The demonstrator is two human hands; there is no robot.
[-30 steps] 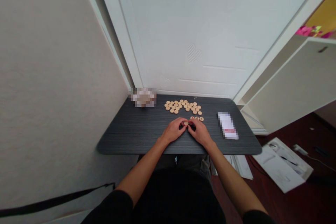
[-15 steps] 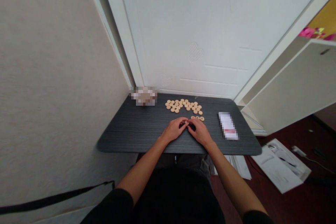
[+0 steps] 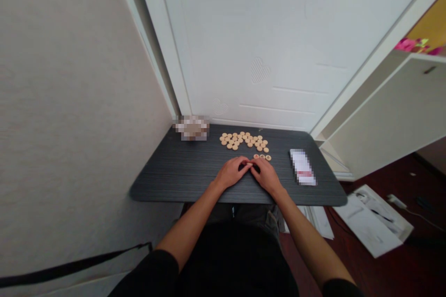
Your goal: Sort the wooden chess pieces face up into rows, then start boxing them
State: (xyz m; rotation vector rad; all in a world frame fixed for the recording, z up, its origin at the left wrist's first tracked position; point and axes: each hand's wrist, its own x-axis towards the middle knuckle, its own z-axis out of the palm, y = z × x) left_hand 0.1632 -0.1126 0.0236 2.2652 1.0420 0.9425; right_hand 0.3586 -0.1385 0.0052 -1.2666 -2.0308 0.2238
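Note:
Fingertips of my left hand (image 3: 232, 171) and my right hand (image 3: 266, 175) meet over the table's middle, pinching one small round wooden Chinese chess piece (image 3: 249, 164) between them. Much of that piece is hidden by the fingers. Just beyond my right hand lie three marked pieces (image 3: 262, 157) in a short row, the left one with a red marking, the other two with darker ones. Farther back, several plain-looking pale pieces (image 3: 235, 147) are spread in a loose, uneven group.
The dark wood-grain table (image 3: 174, 171) stands against a white panel door (image 3: 216, 46). A blurred-out bundle (image 3: 191, 128) sits at its back left corner, and a blurred white rectangular item (image 3: 302, 167) lies on the right. An open white box (image 3: 374, 220) rests on the floor.
The piece between my fingertips has tilted and now shows more of its edge. Both hands have barely shifted; the other pieces lie as before.

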